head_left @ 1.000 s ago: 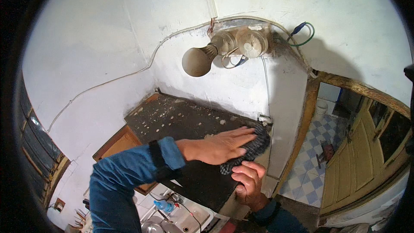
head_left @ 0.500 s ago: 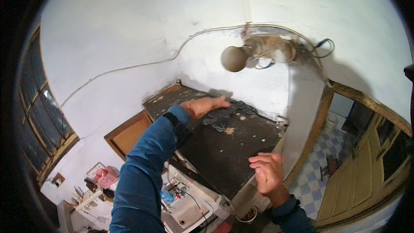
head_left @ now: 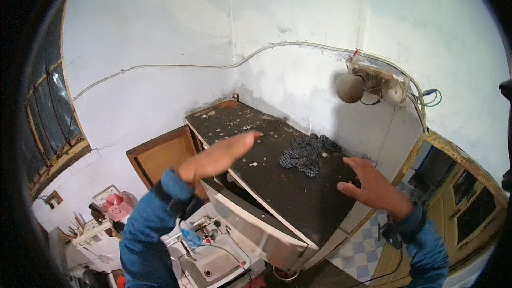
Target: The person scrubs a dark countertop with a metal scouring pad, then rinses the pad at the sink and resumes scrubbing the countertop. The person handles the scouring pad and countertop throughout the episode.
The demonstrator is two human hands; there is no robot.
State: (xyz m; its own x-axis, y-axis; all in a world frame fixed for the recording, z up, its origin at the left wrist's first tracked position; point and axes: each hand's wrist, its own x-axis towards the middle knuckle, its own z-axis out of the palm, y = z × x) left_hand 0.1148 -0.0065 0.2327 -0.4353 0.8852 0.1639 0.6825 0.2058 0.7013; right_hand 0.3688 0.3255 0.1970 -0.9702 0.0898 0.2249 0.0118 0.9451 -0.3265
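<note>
A crumpled dark checked cloth (head_left: 305, 156) lies on the dark, flaking top of a cabinet (head_left: 266, 192). My left hand (head_left: 220, 156) hovers over the cabinet's left front edge, fingers stretched out flat, holding nothing. To the right of the cloth, my right hand (head_left: 370, 182) is held over the cabinet's right side with thumb and fingers apart and nothing in it. Neither hand touches the cloth. Pale flakes and patches are scattered over the top, most thickly toward its far left corner.
An open cabinet door (head_left: 162, 160) sticks out at the left. Below are a white sink (head_left: 218, 264) and a rack holding a pink basket (head_left: 118, 205). A dusty light bulb (head_left: 350, 88) and a cable are fixed to the wall. A wooden door (head_left: 453, 202) stands at the right.
My left hand has come away from the cloth and back toward the cabinet's front left edge. My right hand has risen and opened out. The view has shifted, showing more of the cabinet's front.
</note>
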